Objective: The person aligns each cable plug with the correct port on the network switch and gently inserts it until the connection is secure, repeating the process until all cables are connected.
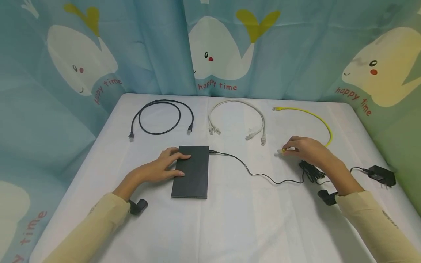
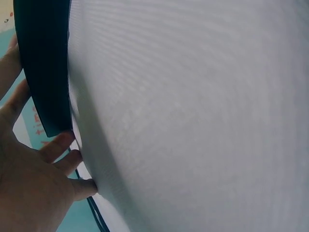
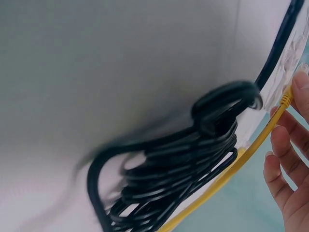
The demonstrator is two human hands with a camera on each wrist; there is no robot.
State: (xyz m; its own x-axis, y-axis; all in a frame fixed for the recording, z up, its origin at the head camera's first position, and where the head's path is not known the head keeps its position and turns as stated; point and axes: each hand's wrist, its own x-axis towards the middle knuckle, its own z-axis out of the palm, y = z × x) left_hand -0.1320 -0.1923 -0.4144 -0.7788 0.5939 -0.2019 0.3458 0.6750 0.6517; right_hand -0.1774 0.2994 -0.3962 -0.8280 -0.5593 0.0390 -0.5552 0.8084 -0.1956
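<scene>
A flat black box (image 1: 192,173) lies on the white table, with a thin power cord plugged into its far right corner. My left hand (image 1: 161,165) rests on the box's left side, its thumb and a finger on top. The left wrist view shows that hand (image 2: 36,179) with spread fingers by the dark box (image 2: 46,63). To the right, my right hand (image 1: 307,148) pinches the plug end of a yellow network cable (image 1: 323,124) just above the table. In the right wrist view the yellow cable (image 3: 251,147) runs from the fingertips behind a bundled black cord (image 3: 178,164).
A coiled black network cable (image 1: 159,133) lies at the back left, with grey network cables (image 1: 261,118) at the back middle. A black power adapter (image 1: 381,175) sits near the right edge, its bundled cord (image 1: 310,171) below my right hand. A patterned curtain (image 1: 158,47) surrounds the table.
</scene>
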